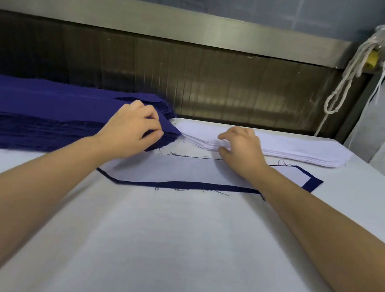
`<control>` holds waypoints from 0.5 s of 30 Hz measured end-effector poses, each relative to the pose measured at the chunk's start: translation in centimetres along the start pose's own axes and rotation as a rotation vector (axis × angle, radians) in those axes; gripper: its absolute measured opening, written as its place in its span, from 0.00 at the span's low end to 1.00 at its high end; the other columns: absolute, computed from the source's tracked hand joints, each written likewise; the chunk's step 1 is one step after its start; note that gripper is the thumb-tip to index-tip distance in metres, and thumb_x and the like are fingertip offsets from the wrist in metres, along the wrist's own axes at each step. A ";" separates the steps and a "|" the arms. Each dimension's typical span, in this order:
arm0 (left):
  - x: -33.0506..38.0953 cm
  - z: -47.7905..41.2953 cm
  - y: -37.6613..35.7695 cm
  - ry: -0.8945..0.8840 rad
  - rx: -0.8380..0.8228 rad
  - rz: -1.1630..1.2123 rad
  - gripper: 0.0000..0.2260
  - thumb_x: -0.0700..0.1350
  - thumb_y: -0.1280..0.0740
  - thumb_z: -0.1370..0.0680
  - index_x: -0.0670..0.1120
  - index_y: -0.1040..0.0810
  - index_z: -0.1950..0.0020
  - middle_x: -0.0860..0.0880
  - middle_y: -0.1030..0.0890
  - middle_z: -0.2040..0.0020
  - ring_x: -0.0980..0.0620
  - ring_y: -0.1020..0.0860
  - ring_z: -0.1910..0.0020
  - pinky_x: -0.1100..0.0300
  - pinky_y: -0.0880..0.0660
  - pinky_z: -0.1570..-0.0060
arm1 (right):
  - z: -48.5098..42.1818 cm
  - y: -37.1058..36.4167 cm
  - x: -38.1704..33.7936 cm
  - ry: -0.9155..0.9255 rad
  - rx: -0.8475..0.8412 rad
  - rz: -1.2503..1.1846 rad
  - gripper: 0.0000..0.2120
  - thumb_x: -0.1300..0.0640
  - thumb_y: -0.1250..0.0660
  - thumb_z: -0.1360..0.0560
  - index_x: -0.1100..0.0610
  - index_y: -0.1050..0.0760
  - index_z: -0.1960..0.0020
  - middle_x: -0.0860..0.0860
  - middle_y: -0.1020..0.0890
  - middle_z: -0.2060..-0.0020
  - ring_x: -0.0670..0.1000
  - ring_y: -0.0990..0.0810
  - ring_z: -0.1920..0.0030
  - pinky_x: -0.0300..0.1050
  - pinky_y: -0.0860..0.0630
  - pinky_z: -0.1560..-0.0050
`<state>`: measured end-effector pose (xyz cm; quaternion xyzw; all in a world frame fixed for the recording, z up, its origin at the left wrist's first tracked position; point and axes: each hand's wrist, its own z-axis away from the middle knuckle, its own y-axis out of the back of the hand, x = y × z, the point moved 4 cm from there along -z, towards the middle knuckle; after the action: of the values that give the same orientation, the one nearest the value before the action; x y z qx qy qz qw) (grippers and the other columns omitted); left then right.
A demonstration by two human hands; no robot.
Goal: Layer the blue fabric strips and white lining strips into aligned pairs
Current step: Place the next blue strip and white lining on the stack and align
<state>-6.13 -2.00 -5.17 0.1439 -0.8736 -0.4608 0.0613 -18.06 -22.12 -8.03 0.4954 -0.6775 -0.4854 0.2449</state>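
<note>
One finished pair lies flat on the pale table: a smooth white lining on a frayed blue strip with angled ends. Behind it to the left, my left hand pinches the pointed corner of the thick blue stack. Behind it to the right, my right hand pinches the edge of the white stack.

bare left hand, bare right hand, both forearms bare
</note>
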 end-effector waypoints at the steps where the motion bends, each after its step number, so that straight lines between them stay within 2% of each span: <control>1: 0.3 -0.5 -0.4 0.003 -0.009 0.005 0.10 0.45 0.37 0.21 0.42 0.18 0.50 0.47 0.23 0.49 0.46 0.31 0.51 0.52 0.35 0.48 | -0.4 -0.3 -0.4 0.004 -0.004 0.031 0.16 0.57 0.40 0.22 0.54 0.26 0.36 0.51 0.27 0.37 0.57 0.34 0.36 0.47 0.38 0.42; 3: 1.0 -1.3 -1.1 0.004 -0.026 0.013 0.11 0.46 0.38 0.21 0.43 0.18 0.50 0.47 0.23 0.48 0.47 0.31 0.50 0.53 0.35 0.48 | -0.8 -0.8 -1.1 0.017 -0.005 0.110 0.13 0.57 0.42 0.21 0.54 0.24 0.40 0.52 0.25 0.40 0.56 0.32 0.40 0.46 0.38 0.48; 6: 1.4 -2.1 -2.3 0.040 -0.088 0.034 0.12 0.47 0.39 0.20 0.44 0.18 0.49 0.48 0.24 0.47 0.47 0.31 0.49 0.54 0.35 0.47 | -1.3 -1.0 -1.4 0.018 0.033 0.163 0.11 0.62 0.44 0.21 0.55 0.24 0.54 0.53 0.23 0.48 0.56 0.30 0.47 0.44 0.42 0.54; 11: 1.8 -3.1 -3.7 0.103 -0.151 0.066 0.13 0.48 0.41 0.20 0.44 0.18 0.50 0.49 0.24 0.49 0.46 0.30 0.49 0.54 0.33 0.48 | -1.9 -0.6 -1.1 -0.030 0.087 0.027 0.12 0.61 0.43 0.21 0.57 0.21 0.47 0.53 0.20 0.49 0.55 0.29 0.47 0.43 0.38 0.52; 15: 2.1 -3.7 -4.1 0.124 -0.138 0.152 0.10 0.45 0.40 0.21 0.46 0.19 0.50 0.49 0.22 0.53 0.46 0.29 0.51 0.52 0.30 0.49 | -2.1 -0.3 -0.4 -0.183 0.101 -0.250 0.06 0.59 0.36 0.24 0.58 0.21 0.54 0.52 0.18 0.54 0.53 0.24 0.51 0.42 0.31 0.57</control>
<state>-6.48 -7.77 -6.44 0.1009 -0.8428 -0.5040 0.1596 -16.06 -22.69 -7.32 0.5412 -0.6538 -0.5203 0.0947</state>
